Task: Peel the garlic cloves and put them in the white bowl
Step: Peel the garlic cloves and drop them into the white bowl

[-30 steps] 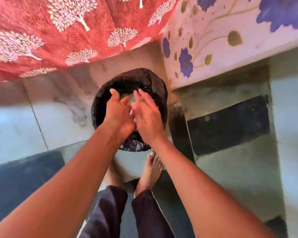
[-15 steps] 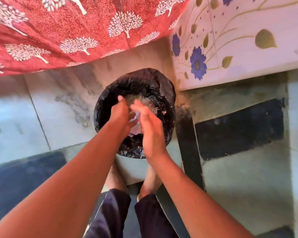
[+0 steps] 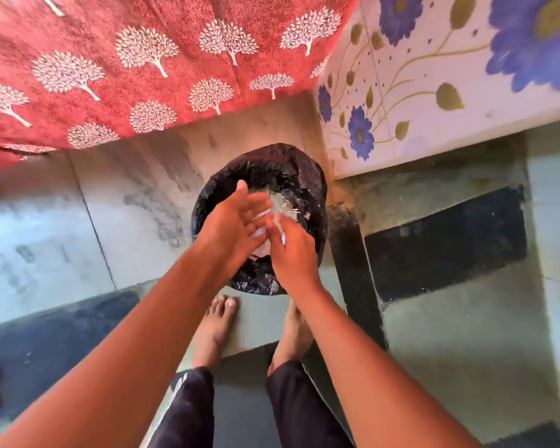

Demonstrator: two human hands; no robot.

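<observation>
Plainly, both hands hover over the black-lined bin [image 3: 262,176], left hand [image 3: 230,227] spread flat, right hand [image 3: 291,250] loosely uncurled, papery garlic skins [image 3: 280,203] drifting between. Feather-light, brittle flakes; brush them off, perhaps. No cloves or white bowl in sight.

The person has two bare arms with no sleeves showing, a left hand [image 3: 230,227] and a right hand [image 3: 293,253]. Dark trousers [image 3: 188,412] cover the legs at the bottom of the frame, with a pale stripe on the left leg. Both feet [image 3: 212,331] are bare.
</observation>
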